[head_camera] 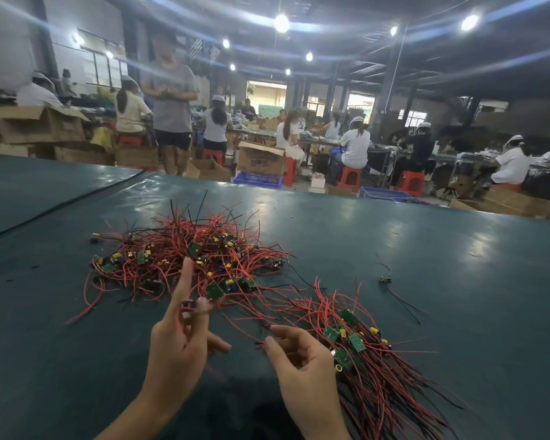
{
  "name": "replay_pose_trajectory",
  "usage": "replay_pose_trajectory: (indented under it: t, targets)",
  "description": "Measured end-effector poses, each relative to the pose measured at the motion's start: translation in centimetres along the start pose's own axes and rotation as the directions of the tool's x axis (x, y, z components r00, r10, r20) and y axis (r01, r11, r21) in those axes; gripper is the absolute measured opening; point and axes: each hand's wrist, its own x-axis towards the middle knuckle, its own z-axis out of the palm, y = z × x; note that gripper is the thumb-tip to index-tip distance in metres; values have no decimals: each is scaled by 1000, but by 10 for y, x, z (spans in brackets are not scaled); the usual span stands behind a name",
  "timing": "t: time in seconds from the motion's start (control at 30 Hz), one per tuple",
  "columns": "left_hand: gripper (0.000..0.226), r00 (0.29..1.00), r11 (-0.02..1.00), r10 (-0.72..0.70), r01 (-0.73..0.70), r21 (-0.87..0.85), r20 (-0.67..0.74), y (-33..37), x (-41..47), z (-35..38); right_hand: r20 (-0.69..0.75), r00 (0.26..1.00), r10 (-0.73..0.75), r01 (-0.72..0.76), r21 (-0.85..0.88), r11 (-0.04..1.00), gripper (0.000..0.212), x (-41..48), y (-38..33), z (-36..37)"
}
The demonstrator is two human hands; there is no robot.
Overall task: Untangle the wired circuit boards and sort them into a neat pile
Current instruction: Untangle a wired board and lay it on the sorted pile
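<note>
A tangled heap of small green circuit boards with red and black wires [185,258] lies in the middle of the dark green table [426,249]. To its right, a sorted pile of boards [359,347] lies with wires fanned toward the near right. My left hand [178,350] is raised in front of the heap, index finger pointing up, and pinches a small board with a purple part [189,304] between thumb and middle finger. My right hand [302,369] hovers beside the sorted pile and pinches red wires [251,331] running toward the left hand.
One lone board with black wires [386,279] lies apart on the right. A dark seam [61,204] crosses the table's far left. Beyond the far edge stand cardboard boxes [261,158], blue crates [258,179], red stools and several seated workers; one person [172,103] stands.
</note>
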Motion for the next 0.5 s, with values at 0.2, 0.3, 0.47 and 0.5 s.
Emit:
replay_pose_trajectory:
  t: [0.2, 0.3, 0.47, 0.5]
  targets:
    - [82, 959, 963, 159, -203, 177, 234, -11, -7, -1, 71, 963, -261, 270, -221, 937, 29, -9, -3, 6]
    - [68, 960, 973, 32, -93, 209, 279, -13, -8, 0, 15, 891, -453, 422, -397, 815, 38, -10, -4, 8]
    - [48, 967, 967, -93, 31, 252, 239, -15, -10, 5, -1, 842, -539, 471, -485, 737, 37, -8, -2, 7]
    - [47, 972, 967, -79, 21, 253, 220, -14, -9, 5, -2, 836, -548, 471, -509, 720, 37, -7, -2, 7]
